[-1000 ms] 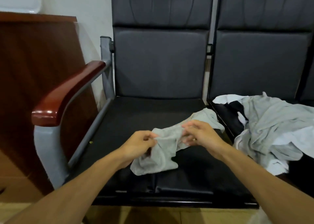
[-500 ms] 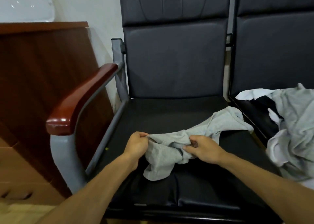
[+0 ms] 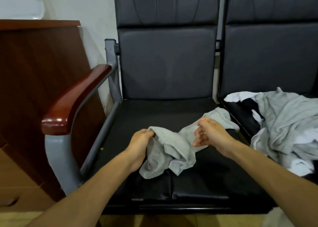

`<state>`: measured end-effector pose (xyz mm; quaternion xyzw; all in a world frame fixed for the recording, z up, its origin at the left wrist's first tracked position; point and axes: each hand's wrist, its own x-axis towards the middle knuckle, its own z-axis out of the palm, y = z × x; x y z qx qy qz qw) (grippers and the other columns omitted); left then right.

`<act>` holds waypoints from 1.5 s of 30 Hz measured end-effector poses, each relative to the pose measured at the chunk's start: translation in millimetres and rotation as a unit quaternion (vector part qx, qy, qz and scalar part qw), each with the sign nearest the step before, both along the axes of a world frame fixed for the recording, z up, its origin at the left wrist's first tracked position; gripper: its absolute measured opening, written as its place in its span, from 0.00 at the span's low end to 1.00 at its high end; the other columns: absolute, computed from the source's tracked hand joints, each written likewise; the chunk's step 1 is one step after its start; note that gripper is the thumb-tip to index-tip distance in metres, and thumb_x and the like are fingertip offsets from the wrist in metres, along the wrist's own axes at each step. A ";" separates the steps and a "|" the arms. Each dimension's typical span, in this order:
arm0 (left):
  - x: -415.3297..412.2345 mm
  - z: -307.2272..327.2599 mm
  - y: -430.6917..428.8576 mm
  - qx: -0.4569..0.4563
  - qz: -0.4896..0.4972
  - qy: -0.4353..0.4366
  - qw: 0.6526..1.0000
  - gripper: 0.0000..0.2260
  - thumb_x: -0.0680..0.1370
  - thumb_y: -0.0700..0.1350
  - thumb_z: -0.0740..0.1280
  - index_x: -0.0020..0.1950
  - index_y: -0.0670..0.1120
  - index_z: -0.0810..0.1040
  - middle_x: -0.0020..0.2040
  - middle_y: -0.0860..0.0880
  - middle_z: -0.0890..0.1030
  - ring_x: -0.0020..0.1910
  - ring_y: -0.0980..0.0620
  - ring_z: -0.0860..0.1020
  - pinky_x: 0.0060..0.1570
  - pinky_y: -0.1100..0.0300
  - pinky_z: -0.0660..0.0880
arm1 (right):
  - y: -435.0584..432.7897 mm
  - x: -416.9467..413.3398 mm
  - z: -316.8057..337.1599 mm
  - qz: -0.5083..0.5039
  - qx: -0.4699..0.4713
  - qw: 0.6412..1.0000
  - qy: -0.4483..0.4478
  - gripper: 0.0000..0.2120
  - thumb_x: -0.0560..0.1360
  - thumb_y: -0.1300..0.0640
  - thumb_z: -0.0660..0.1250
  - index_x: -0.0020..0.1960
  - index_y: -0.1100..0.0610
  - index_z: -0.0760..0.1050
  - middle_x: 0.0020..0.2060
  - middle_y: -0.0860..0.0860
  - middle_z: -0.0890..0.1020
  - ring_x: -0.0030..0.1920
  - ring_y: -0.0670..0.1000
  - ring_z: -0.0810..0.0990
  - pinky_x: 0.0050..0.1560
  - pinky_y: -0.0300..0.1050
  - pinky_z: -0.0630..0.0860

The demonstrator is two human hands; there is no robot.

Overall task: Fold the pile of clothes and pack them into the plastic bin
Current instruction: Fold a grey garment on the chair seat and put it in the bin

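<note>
Cloth bunches between the two hands: a grey garment (image 3: 173,147) lies crumpled on the seat (image 3: 154,114). Its long axis slants from a loose heap just below and inside the left grip (image 3: 140,142), across to the right grip (image 3: 213,133), and on to a tail that ends beyond that grip, toward the pile (image 3: 289,123) on the next seat. The left grip pinches a rolled edge of the garment at its top corner, fingers curled round the fabric. The right grip sits over the middle of the garment with fingers half curled and slightly apart; whether it holds any cloth or only touches it I cannot tell. Both grips are at about the same reach from the body, so neither is nearer in depth. What differs is that most of the loose fabric hangs on the left grip's side, while the long tail lies beyond the right one. My judgement is that the garment is being opened out for its first fold. The coming move would then depend on drawing the two grips apart along that slanted axis, with the right one needing a firm hold nearer the tail. No bin is plainly in view.
</note>
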<state>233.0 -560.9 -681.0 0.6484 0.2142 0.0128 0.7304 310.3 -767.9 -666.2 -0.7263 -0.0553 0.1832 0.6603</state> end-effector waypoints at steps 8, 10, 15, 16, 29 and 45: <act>0.1 7.6 -5.0 0.016 0.042 0.030 0.999 0.13 0.82 0.49 0.59 0.56 0.42 0.78 0.53 0.42 0.82 0.53 0.43 0.80 0.57 0.46 0.76 | 0.1 -21.7 -21.9 0.261 -0.281 0.921 -0.075 0.29 0.70 0.36 0.69 0.66 0.47 0.66 0.61 0.45 0.75 0.62 0.45 0.74 0.66 0.45 0.71; 0.7 8.9 -8.4 0.037 0.036 0.022 0.998 0.14 0.82 0.50 0.59 0.55 0.41 0.77 0.51 0.42 0.82 0.52 0.44 0.80 0.55 0.47 0.77 | 7.8 -26.0 -31.1 0.248 -0.304 0.911 -0.129 0.32 0.70 0.40 0.72 0.67 0.49 0.62 0.60 0.46 0.74 0.60 0.45 0.74 0.64 0.43 0.72; -0.4 9.1 -4.8 0.093 0.045 -0.025 0.994 0.13 0.81 0.50 0.61 0.51 0.40 0.77 0.43 0.43 0.79 0.43 0.47 0.77 0.45 0.52 0.76 | 19.7 -33.2 -47.2 0.219 -0.338 0.886 -0.229 0.16 0.75 0.56 0.69 0.60 0.52 0.67 0.46 0.45 0.79 0.50 0.46 0.79 0.54 0.41 0.77; -0.8 9.1 -1.3 0.103 0.059 -0.033 0.992 0.13 0.81 0.49 0.62 0.51 0.39 0.77 0.42 0.44 0.79 0.42 0.48 0.77 0.43 0.53 0.75 | 19.2 -32.4 -45.1 0.209 -0.335 0.887 -0.239 0.10 0.76 0.60 0.66 0.55 0.51 0.70 0.42 0.45 0.80 0.47 0.46 0.79 0.51 0.41 0.77; -14.6 11.2 32.1 0.276 0.116 -0.049 0.953 0.10 0.79 0.50 0.65 0.42 0.47 0.81 0.42 0.48 0.81 0.47 0.48 0.79 0.48 0.51 0.76 | -44.7 -12.9 25.0 -0.049 -0.013 0.996 -0.069 0.12 0.80 0.62 0.59 0.46 0.57 0.81 0.40 0.51 0.82 0.38 0.48 0.78 0.34 0.40 0.73; -20.6 20.2 -89.5 0.365 -0.295 -0.170 0.866 0.22 0.70 0.58 0.73 0.61 0.52 0.76 0.53 0.55 0.80 0.53 0.59 0.79 0.57 0.56 0.76 | -52.1 -29.6 38.4 -0.018 0.051 0.996 -0.070 0.14 0.77 0.49 0.66 0.47 0.60 0.81 0.37 0.53 0.84 0.40 0.50 0.84 0.37 0.42 0.78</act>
